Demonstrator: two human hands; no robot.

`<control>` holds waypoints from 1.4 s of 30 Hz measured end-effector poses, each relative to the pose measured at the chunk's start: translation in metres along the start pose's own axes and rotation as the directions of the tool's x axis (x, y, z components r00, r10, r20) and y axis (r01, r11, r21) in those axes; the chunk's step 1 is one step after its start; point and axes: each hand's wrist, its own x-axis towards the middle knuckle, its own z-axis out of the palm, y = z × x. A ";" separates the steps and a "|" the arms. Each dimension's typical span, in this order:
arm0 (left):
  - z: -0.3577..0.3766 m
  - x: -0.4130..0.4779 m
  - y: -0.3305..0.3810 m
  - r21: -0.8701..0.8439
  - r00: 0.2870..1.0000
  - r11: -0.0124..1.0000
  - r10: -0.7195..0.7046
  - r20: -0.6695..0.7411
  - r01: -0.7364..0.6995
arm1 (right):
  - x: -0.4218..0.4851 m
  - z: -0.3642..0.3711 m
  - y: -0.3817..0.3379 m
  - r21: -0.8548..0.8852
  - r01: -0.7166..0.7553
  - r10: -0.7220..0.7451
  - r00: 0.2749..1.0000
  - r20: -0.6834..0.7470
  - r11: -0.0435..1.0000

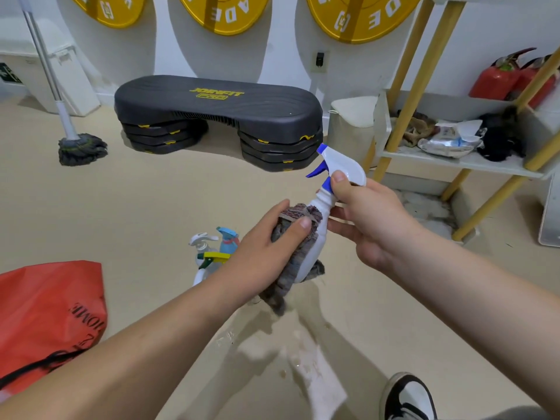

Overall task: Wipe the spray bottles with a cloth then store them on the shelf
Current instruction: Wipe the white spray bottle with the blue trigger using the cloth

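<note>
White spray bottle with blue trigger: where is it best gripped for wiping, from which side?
Likely the narrow neck of the white spray bottle, from the right, as the right hand does: the wider head above stops slipping, and the body is free for the cloth in the left hand.

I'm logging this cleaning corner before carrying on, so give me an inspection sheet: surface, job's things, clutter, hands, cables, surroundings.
surface: beige floor, with a pale smear near the shoe.
job's things: white spray bottle held up, cloth wrapped round its body; more spray bottles standing on the floor behind the left hand; shelf at right.
clutter: red bag and mop on the floor; rags and a packet on the shelf.
grippers: left hand grips the cloth; right hand holds the bottle's neck.
cables: nothing seen.
surroundings: black step platform, yellow weight plates on the wall, red fire extinguishers.
</note>
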 end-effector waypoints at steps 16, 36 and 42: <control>0.017 -0.006 0.004 0.209 0.959 0.964 0.205 -0.194 -0.164 | -0.001 0.006 0.003 -0.042 0.018 -0.019 1.000 -0.024 0.999; 0.010 0.000 0.000 0.307 0.980 0.950 0.116 -0.161 -0.062 | -0.008 0.012 0.008 -0.176 0.047 -0.048 0.999 -0.003 0.983; 0.004 0.002 -0.008 0.086 0.990 0.995 0.064 -0.126 -0.053 | -0.002 0.005 0.007 -0.107 -0.002 0.002 1.000 -0.007 0.994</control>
